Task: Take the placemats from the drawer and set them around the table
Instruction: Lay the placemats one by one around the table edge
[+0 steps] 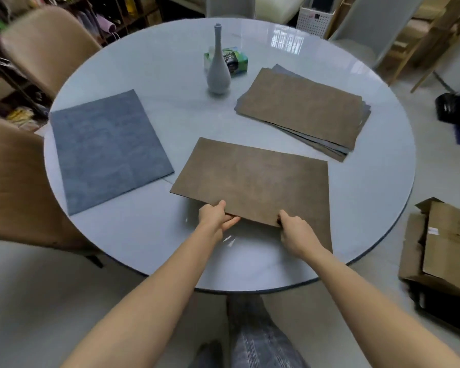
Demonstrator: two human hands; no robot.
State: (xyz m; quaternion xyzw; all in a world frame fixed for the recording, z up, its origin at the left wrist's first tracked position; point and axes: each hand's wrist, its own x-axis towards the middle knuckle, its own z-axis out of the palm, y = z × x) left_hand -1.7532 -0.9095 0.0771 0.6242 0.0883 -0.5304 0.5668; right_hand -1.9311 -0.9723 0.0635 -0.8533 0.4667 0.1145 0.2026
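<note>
Both hands pinch the near edge of a brown placemat point(252, 179): left hand point(216, 215) at 7 o'clock, right hand point(295, 233) at 5. A blue placemat point(109, 147) lies at 9 o'clock on the table point(170, 83), the stack point(303, 110) at 2, beside the vase point(218, 67).

Vase point(218, 73) (tall) blocks centre; near table point(133, 243) bare.

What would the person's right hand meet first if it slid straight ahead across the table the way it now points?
The right hand grips the near edge of the brown placemat and points up-left. Past that mat, the grey vase looks like the first thing in line, though one view leaves depth uncertain.
</note>
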